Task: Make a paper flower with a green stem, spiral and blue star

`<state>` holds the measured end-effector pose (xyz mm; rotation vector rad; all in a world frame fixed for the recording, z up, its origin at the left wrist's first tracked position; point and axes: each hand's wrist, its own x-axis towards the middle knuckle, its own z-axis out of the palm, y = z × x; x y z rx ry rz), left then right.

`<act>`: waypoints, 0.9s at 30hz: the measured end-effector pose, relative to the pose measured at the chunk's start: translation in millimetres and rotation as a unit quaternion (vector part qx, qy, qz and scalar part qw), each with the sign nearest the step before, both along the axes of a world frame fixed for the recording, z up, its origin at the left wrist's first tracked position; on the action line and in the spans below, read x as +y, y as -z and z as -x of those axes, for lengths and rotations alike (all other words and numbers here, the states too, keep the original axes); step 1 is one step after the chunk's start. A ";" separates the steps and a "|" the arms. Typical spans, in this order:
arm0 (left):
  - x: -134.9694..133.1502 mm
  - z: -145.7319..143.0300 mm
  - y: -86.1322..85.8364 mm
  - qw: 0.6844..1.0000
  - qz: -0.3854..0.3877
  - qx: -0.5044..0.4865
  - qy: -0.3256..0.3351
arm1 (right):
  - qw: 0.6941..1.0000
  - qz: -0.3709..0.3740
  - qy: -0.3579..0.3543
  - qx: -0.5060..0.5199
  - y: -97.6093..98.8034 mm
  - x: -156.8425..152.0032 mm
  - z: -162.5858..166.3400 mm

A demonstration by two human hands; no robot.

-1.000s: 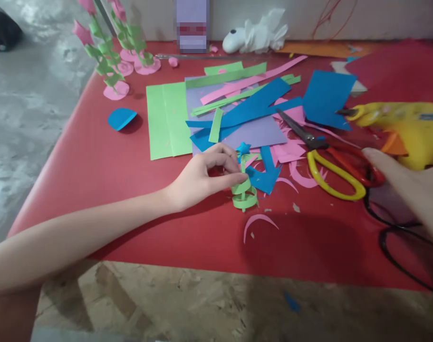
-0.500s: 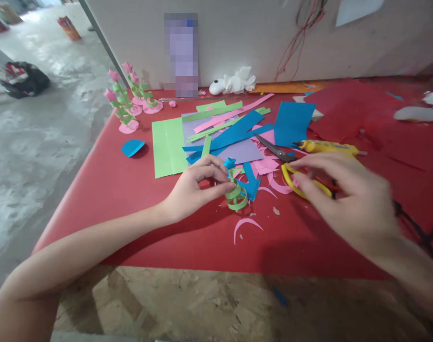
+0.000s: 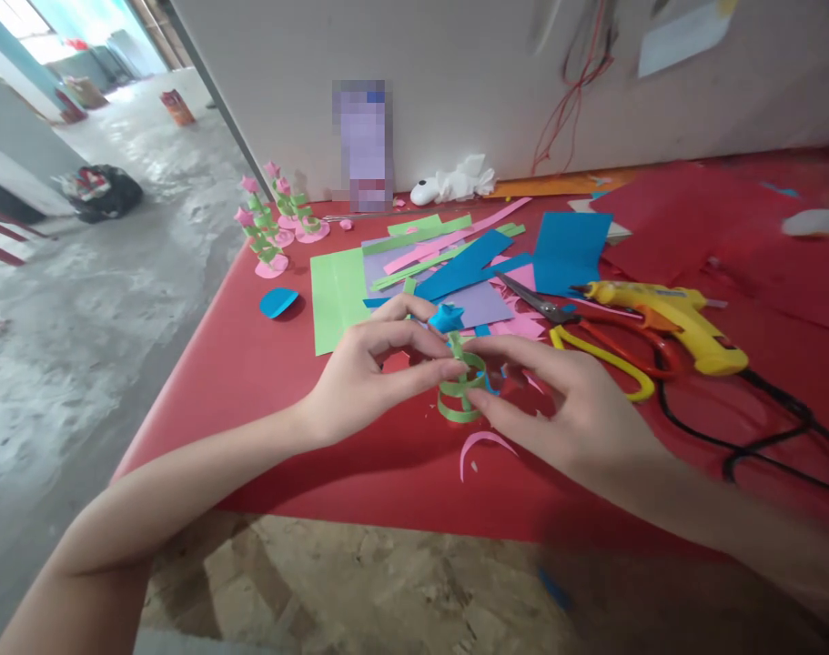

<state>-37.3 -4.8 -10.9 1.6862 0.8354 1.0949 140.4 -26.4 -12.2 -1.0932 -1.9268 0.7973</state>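
Observation:
A small paper tree (image 3: 460, 389) made of a green spiral strip with a blue star (image 3: 446, 317) on top stands near the middle of the red table (image 3: 250, 382). My left hand (image 3: 373, 368) pinches its stem just under the star. My right hand (image 3: 564, 400) has come in from the right and its fingers close on the green coil at the tree's lower part.
Yellow-and-red scissors (image 3: 605, 341) and a yellow glue gun (image 3: 673, 314) with a black cord lie to the right. Green, blue, purple and pink paper sheets and strips (image 3: 448, 259) are piled behind. Pink-topped paper trees (image 3: 267, 227) stand at back left; a blue disc (image 3: 278, 302) lies nearby.
My right hand left the glue gun, passed over the scissors and now grips the green coil. The left hand kept its pinch on the tree. The camera tilted upward.

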 end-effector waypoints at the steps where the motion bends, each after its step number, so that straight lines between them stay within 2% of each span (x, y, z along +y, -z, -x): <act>1: 0.3 -0.1 -0.1 1.000 0.000 -0.003 0.001 | 1.000 0.014 -0.006 0.007 0.0 -0.2 -0.5; 5: 1.2 -0.4 -0.8 1.000 0.010 -0.022 -0.006 | 0.998 0.065 -0.014 0.012 1.4 1.0 -1.9; 11: 1.5 0.3 -3.4 1.000 -0.013 -0.005 -0.018 | 1.000 0.011 0.004 0.011 1.3 2.0 -4.5; 16: 0.1 -1.6 -1.6 1.000 -0.021 -0.009 -0.017 | 0.999 0.028 0.036 0.030 -1.5 -0.1 -4.3; 21: -1.3 -2.6 -2.3 1.000 -0.007 -0.011 -0.009 | 0.998 0.031 0.018 0.055 0.3 0.5 -0.9; 27: -1.9 -2.0 -4.3 0.999 0.020 -0.033 0.004 | 0.999 0.026 -0.003 0.036 2.4 2.0 -0.3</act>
